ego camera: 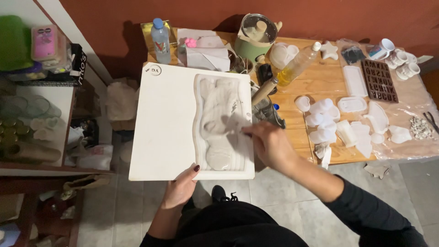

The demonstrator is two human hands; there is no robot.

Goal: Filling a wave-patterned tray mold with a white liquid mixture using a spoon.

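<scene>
One large white mould board [169,123] is held out over the near edge of the bench [320,82], tilted toward the camera. The left hand [180,187] has its grip clamped on the board's near edge, thumb on top. The right hand [270,144] rests at the board's right edge, fingertips pressed together on the rim of the one shaped recess [222,121] sunk into the board's right half; whether they pinch anything there cannot be told.

Beyond the right grip, on the wooden bench, stand one green pot with a glass lid [256,39], one bottle of yellow liquid [299,64] lying on its side, and one wooden-handled tool [264,90]. Further to the right of that grip lie one brown letter mould [379,80], one white star shape [329,50] and a cluster of white moulds [340,126], too crowded to count exactly. At the far right corner are about four small white cups [398,57]. Beyond the left grip stands one water bottle with a blue cap [161,41], beside one white box [206,52].

The bench is pale wood, partly under clear plastic sheeting at its right end. It stands against a dark red wall [320,13]. The floor [283,196] below the hands is grey tile. To the left of the left grip, a shelf unit [36,110] holds jars and boxes.
</scene>
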